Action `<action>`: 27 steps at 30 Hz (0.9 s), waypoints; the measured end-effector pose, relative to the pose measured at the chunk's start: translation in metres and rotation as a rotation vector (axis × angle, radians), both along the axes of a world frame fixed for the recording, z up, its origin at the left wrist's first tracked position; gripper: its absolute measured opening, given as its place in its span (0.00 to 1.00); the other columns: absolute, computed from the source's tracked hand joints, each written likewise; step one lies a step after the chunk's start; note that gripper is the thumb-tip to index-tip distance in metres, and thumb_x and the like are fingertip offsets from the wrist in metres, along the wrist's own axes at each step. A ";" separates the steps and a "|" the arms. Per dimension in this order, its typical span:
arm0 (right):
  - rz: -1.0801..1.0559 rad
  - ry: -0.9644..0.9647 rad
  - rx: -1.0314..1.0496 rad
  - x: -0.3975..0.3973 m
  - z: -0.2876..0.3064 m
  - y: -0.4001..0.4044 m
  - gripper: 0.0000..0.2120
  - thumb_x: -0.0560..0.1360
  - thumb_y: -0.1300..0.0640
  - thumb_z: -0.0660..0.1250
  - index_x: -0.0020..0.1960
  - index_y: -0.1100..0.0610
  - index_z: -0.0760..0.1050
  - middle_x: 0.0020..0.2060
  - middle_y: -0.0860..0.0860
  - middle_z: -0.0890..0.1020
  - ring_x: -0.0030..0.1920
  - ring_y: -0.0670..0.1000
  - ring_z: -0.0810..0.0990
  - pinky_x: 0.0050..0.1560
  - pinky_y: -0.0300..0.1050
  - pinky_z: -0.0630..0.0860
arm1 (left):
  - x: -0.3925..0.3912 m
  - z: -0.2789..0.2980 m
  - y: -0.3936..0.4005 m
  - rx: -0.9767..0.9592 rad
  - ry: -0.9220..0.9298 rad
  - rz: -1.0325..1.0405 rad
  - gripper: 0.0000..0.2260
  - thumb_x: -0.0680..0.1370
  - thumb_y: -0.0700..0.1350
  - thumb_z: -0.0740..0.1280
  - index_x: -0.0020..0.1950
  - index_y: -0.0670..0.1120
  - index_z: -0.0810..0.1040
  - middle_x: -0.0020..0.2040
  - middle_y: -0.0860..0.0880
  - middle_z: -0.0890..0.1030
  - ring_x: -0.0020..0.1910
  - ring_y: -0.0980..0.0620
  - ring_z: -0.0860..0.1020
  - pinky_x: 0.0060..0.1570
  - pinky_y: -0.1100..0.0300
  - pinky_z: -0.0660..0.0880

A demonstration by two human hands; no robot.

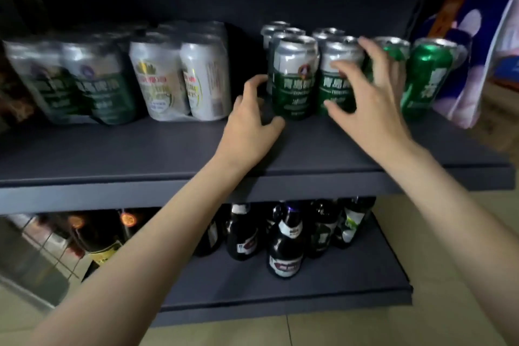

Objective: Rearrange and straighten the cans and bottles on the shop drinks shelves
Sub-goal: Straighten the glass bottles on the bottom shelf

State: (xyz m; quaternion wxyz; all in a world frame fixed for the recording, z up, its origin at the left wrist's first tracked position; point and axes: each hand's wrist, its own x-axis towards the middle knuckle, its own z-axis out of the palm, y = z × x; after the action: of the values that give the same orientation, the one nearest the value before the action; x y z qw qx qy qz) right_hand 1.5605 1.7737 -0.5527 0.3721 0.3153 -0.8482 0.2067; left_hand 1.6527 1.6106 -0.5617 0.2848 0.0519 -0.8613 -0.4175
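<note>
A: How many shelves (112,149)?
B: 2 dark ones, 1 above the other.
A: And the shrink-wrapped packs on the upper one?
B: 2 near its left edge: 1 green-and-silver pack (70,81) and 1 white pack (179,78), each showing 2 cans at the front.
A: Loose cans?
B: At least 6 green-and-silver cans (295,78) in 2 columns, with 2 at the front. Toward the right edge stand 2 all-green cans (429,76). Anything behind is hidden.
A: The lower shelf (238,286)?
B: About 6 dark bottles (285,247) are clear; more to the left are blurred.
A: Hands?
B: 2, a left hand (252,126) and a right hand (368,98).
</note>
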 end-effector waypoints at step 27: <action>0.083 -0.903 -0.420 0.127 -0.254 -0.008 0.41 0.65 0.55 0.77 0.72 0.55 0.59 0.64 0.49 0.69 0.64 0.46 0.69 0.62 0.39 0.67 | 0.094 -0.246 -0.006 -0.002 -0.012 0.214 0.28 0.75 0.42 0.68 0.72 0.43 0.62 0.68 0.46 0.65 0.67 0.52 0.65 0.58 0.73 0.61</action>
State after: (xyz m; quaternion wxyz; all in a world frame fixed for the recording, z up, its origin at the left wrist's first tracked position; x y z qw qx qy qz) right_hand 1.6872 1.7656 -0.8067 0.0147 0.1458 -0.8514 0.5036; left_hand 1.7468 1.6043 -0.8080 0.3227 0.1458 -0.8529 -0.3837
